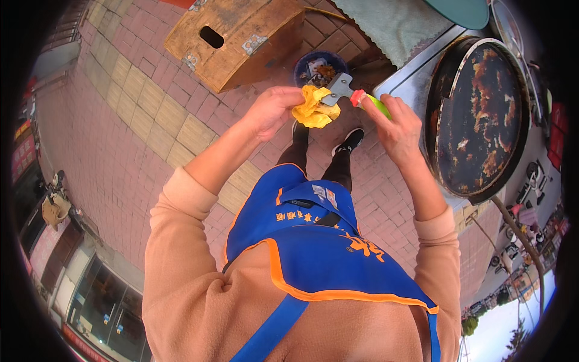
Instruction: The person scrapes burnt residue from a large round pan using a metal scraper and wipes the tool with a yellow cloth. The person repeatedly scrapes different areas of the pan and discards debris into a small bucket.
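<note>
My left hand [278, 111] pinches a crumpled yellow cloth or paper [313, 108]; its exact material I cannot tell. In my right hand [400, 125] is a scraper [339, 88] with a flat metal blade, a red collar and a green handle. The blade points left and meets the yellow piece, which partly covers its tip. To the right of my right hand stands a large round black pan [476, 120], its surface marked with brown and pale burnt residue.
A wooden box stool [235, 36] with an oval hole stands at the far left. Beyond my hands, a dark bin [338, 55] holding scraps sits on the brick paving [199, 90]. A grey-green cloth [392, 27] covers the surface beside the metal stand [416, 69]. Parked scooters [531, 184] show at the right.
</note>
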The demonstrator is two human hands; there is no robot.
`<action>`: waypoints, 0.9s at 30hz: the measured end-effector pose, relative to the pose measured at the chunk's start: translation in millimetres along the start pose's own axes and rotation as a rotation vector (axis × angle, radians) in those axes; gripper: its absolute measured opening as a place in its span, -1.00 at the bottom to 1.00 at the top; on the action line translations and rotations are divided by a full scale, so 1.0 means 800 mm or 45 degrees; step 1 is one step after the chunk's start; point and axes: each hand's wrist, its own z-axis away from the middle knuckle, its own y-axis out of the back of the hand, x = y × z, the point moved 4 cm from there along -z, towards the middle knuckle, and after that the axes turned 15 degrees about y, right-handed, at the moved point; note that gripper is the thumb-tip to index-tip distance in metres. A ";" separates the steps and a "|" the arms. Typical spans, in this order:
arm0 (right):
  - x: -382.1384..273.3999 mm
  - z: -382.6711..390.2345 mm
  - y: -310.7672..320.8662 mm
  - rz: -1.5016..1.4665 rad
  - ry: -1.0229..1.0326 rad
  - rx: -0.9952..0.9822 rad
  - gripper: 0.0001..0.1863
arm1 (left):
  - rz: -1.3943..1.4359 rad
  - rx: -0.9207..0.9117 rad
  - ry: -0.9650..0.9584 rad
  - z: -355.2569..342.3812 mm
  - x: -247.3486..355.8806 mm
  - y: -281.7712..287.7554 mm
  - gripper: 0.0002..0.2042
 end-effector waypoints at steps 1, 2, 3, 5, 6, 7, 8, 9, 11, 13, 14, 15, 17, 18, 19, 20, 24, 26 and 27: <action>0.000 0.000 -0.001 0.012 -0.003 -0.013 -0.35 | 0.007 0.007 0.008 -0.001 0.000 0.001 -0.78; 0.001 0.001 -0.001 0.025 -0.009 -0.001 -0.35 | 0.014 0.013 0.016 -0.001 0.000 0.002 -0.78; 0.000 0.001 0.000 0.039 -0.016 0.012 -0.35 | 0.010 0.010 0.016 -0.002 0.000 0.002 -0.78; 0.000 0.004 -0.001 0.072 -0.039 0.009 -0.37 | 0.002 0.001 0.009 -0.004 -0.001 0.002 -0.78; 0.000 0.005 -0.002 0.091 -0.057 -0.006 -0.38 | 0.002 0.001 0.010 -0.004 -0.001 0.003 -0.78; 0.000 0.007 -0.003 0.110 -0.074 -0.021 -0.40 | 0.001 -0.001 0.005 -0.005 -0.002 0.003 -0.77; -0.001 0.009 -0.003 0.121 -0.098 -0.016 -0.42 | 0.003 -0.020 -0.009 -0.006 -0.002 0.003 -0.77; -0.001 0.011 -0.004 0.132 -0.124 -0.011 -0.44 | 0.005 -0.005 -0.002 -0.006 -0.003 0.004 -0.76; -0.002 0.016 -0.004 0.096 -0.200 0.026 -0.48 | 0.013 -0.009 -0.007 -0.005 -0.002 0.004 -0.75; -0.004 0.021 -0.003 0.003 -0.301 0.091 -0.52 | 0.045 -0.028 -0.030 -0.002 -0.001 0.002 -0.74; -0.004 0.026 -0.003 -0.129 -0.430 0.114 -0.53 | 0.058 -0.030 -0.038 0.000 -0.001 0.000 -0.73; -0.005 0.031 -0.004 -0.261 -0.558 0.138 -0.55 | 0.086 -0.032 -0.048 0.002 0.000 -0.002 -0.71; -0.009 0.040 -0.005 -0.466 -0.739 0.181 -0.57 | 0.151 -0.018 -0.060 0.005 -0.001 -0.006 -0.67; -0.011 0.044 -0.006 -0.539 -0.794 0.198 -0.59 | 0.189 0.008 -0.062 0.004 -0.001 -0.007 -0.66; -0.014 0.049 -0.007 -0.619 -0.843 0.219 -0.60 | 0.237 0.038 -0.059 0.001 -0.003 -0.007 -0.64; -0.018 0.052 -0.009 -0.633 -0.862 0.217 -0.61 | 0.289 0.039 -0.075 -0.002 -0.004 -0.006 -0.62; -0.034 0.064 -0.028 -0.697 -0.925 0.233 -0.61 | 0.400 0.078 0.070 -0.045 -0.013 0.013 -0.61; -0.045 0.070 -0.042 -0.754 -0.972 0.246 -0.60 | 0.460 0.112 0.155 -0.078 -0.024 0.031 -0.64; -0.049 0.072 -0.050 -0.773 -0.993 0.253 -0.59 | 0.498 0.124 0.163 -0.097 -0.032 0.041 -0.65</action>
